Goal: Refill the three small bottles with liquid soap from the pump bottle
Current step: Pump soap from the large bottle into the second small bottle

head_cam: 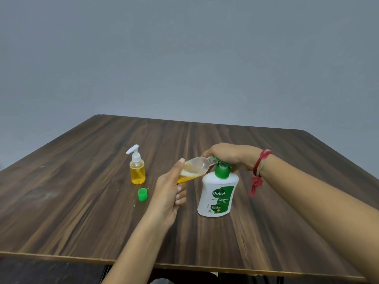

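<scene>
A white pump bottle point(217, 193) with a green label and green pump stands on the table right of centre. My right hand point(229, 156) lies on top of its pump head, fingers curled over it. My left hand point(170, 189) holds a small clear bottle point(194, 168) tilted on its side, its open neck at the pump's spout. Orange soap pools in its lower end. A small clear pump bottle point(137, 170) with a white pump, mostly full of orange soap, stands upright to the left. A green cap point(142, 194) lies loose on the table beside my left hand.
The dark wooden table point(82, 212) spans the view, its front edge near the bottom and its far corners against a plain grey wall. A red thread band is tied round my right wrist.
</scene>
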`<action>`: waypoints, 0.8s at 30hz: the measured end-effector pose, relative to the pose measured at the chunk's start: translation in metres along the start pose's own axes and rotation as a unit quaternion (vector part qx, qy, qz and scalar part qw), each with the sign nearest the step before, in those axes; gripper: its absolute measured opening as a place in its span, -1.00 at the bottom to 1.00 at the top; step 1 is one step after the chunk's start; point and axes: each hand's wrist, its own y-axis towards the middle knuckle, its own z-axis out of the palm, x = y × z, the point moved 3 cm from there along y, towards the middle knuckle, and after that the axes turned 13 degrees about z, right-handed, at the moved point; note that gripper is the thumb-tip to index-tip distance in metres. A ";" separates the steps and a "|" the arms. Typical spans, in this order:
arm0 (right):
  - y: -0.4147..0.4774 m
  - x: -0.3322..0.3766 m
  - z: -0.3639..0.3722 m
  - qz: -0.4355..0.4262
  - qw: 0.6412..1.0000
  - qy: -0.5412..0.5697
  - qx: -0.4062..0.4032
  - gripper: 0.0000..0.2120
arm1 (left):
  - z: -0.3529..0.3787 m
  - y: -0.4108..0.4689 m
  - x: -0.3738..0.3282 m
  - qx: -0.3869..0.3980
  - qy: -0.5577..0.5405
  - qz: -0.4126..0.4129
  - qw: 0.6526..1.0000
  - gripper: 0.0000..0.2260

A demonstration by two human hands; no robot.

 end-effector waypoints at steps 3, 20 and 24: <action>-0.001 0.001 -0.001 -0.002 1.000 0.014 0.007 -0.79 | 0.000 0.002 0.000 0.000 -0.005 0.001 1.000 -0.72; -0.005 0.003 -0.001 0.012 1.000 -0.009 -0.019 -0.79 | 0.003 -0.001 0.005 -0.009 -0.043 -0.012 0.999 -0.71; -0.004 0.001 0.000 0.030 0.999 -0.015 -0.015 -0.73 | 0.003 -0.002 0.007 -0.011 -0.045 -0.017 0.999 -0.71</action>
